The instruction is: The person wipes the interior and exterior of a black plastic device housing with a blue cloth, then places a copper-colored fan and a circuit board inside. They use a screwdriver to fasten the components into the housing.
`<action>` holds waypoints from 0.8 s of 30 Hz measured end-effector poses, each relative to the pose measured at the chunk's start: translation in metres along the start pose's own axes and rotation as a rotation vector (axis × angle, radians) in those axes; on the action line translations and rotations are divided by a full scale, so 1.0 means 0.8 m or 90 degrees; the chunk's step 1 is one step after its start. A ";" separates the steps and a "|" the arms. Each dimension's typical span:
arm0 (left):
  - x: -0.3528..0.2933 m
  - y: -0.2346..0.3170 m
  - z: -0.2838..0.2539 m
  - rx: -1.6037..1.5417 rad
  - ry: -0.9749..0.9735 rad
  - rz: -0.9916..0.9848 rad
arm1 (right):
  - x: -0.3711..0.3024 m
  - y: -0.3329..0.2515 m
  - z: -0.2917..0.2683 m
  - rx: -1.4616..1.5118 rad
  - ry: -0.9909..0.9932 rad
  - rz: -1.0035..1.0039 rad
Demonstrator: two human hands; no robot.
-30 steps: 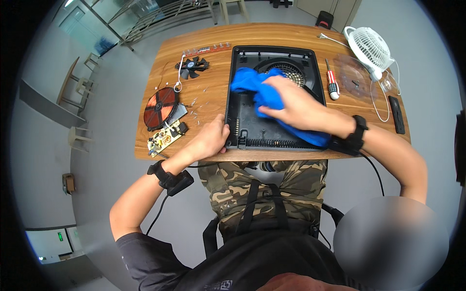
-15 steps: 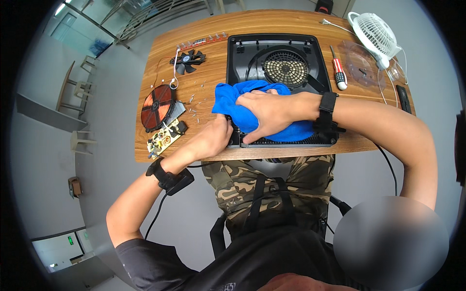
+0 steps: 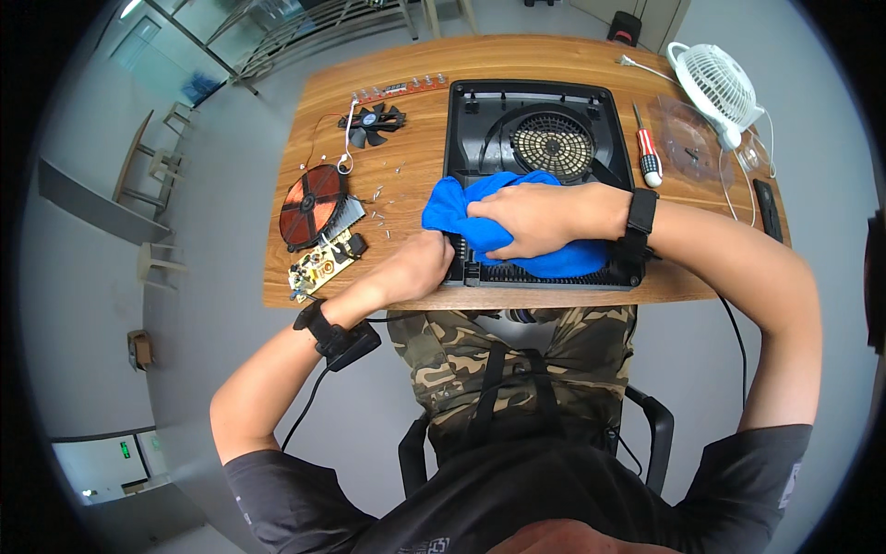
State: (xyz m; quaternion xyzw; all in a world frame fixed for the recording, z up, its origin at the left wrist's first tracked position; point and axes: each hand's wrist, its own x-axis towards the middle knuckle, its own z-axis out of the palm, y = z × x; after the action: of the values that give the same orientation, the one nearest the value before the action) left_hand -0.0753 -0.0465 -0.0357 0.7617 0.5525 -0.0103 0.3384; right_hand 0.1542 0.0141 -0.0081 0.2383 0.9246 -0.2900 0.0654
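Right hand [image 3: 521, 220] bunches blue cloth [image 3: 461, 208] beneath it; left hand [image 3: 417, 268] grips black casing [image 3: 535, 120]

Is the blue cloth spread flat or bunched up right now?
Bunched up: the blue cloth sits crumpled under the right hand, inside the black housing.

Table [image 3: 517, 65]: wood-grain top, smooth, light sheen. Open casing [image 3: 480, 120]: black matt plastic, ribbed, with a perforated grille. Cloth [image 3: 452, 208]: soft blue fabric, rumpled. Coil [image 3: 312, 205]: glossy copper-coloured winding. Desk fan [image 3: 715, 81]: white plastic. Screwdriver [image 3: 649, 157]: glossy red handle.
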 end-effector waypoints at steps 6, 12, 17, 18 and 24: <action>-0.011 -0.001 0.010 -0.056 0.088 0.027 | -0.016 0.002 0.001 -0.037 0.050 0.043; -0.004 0.002 0.000 -0.042 0.029 0.045 | -0.010 0.007 0.029 -0.079 0.078 0.039; -0.007 -0.003 0.002 -0.025 0.049 0.055 | -0.003 0.009 0.027 -0.065 0.118 0.042; -0.006 -0.006 0.005 -0.011 0.064 0.071 | -0.002 0.011 0.027 -0.076 0.117 0.041; -0.003 0.002 -0.005 -0.042 -0.022 0.031 | 0.000 0.007 0.018 -0.154 0.087 -0.023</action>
State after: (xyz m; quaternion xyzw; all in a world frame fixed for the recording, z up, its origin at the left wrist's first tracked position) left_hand -0.0761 -0.0469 -0.0310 0.7633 0.5276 0.0030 0.3728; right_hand 0.1567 0.0100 -0.0227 0.2310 0.9592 -0.1609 0.0255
